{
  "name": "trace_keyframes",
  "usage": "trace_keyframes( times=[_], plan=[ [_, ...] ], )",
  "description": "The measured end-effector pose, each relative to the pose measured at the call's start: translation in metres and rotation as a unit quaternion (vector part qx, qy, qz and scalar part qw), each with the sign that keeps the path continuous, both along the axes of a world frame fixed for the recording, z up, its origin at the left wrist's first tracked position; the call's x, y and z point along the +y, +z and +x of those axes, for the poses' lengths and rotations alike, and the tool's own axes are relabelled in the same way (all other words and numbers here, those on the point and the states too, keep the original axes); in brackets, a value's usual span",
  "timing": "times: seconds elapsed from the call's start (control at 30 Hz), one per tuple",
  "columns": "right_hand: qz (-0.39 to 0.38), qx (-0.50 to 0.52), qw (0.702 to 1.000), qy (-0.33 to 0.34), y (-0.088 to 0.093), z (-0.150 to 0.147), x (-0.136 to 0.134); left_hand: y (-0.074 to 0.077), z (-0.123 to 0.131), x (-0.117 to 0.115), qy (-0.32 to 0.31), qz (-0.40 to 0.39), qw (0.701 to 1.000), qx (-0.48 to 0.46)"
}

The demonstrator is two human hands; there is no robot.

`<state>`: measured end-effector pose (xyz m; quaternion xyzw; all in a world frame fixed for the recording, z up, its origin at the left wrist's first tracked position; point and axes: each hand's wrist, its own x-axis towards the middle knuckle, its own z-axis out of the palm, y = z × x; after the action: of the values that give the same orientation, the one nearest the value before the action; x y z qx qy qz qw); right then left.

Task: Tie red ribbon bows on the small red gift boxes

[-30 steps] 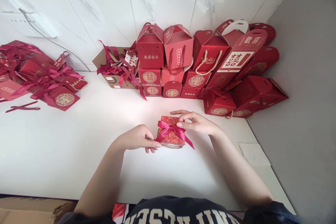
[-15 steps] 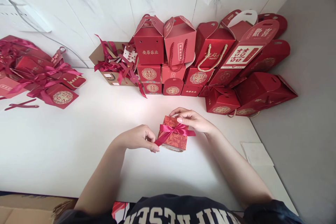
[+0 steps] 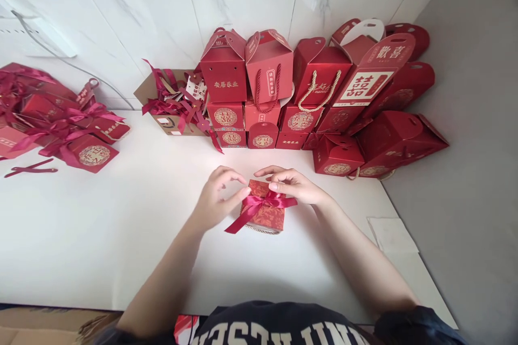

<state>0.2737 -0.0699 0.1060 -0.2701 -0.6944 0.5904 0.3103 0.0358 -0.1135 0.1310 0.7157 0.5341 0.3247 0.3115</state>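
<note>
The box point(image 3: 223, 73) at the stack's upper left bears 安居乐业; the pinkish box point(image 3: 279, 64) beside it has a framed label point(image 3: 271, 82) starting 请你吃. A white panel point(image 3: 362, 88) on another box point(image 3: 354, 56) shows 囍, and its flap point(image 3: 388, 53) reads 歡喜. The round seal point(image 3: 94, 155) on the nearest box point(image 3: 107, 164) of the left pile reads 乔迁之喜. Pale capitals on the dark shirt point(image 3: 287, 310) are upside down and cut off.

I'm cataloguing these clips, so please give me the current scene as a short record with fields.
Object: patterned red box
Trim: pink ribbon bow on top, twisted cord along near side
Left grip: open at the box's left edge, contact unclear
Right grip: thumb on the bow's far edge
Left side: ribboned boxes
Back: carton of ribbons, stacked red boxes
Surface: white tabletop
</note>
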Motion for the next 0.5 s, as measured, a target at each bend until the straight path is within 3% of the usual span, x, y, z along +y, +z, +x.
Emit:
trace_keyframes(
  times=[0.07,0.17,0.3,0.5],
  plan=[
    [-0.001,0.007,1.0,0.01,-0.001,-0.001,0.0,-0.007,0.019,-0.006,-0.003,0.035,0.999,-0.026],
    [-0.015,0.03,0.999,0.012,-0.005,-0.003,0.0,-0.019,0.036,-0.013,0.0,0.028,0.999,-0.033],
    [-0.065,0.063,0.996,-0.001,-0.013,-0.007,-0.001,-0.024,0.037,-0.011,-0.01,0.002,1.0,-0.027],
    [-0.142,0.151,0.978,0.01,-0.025,-0.013,-0.003,-0.02,0.032,-0.006,-0.035,-0.054,0.998,-0.02]
  ],
)
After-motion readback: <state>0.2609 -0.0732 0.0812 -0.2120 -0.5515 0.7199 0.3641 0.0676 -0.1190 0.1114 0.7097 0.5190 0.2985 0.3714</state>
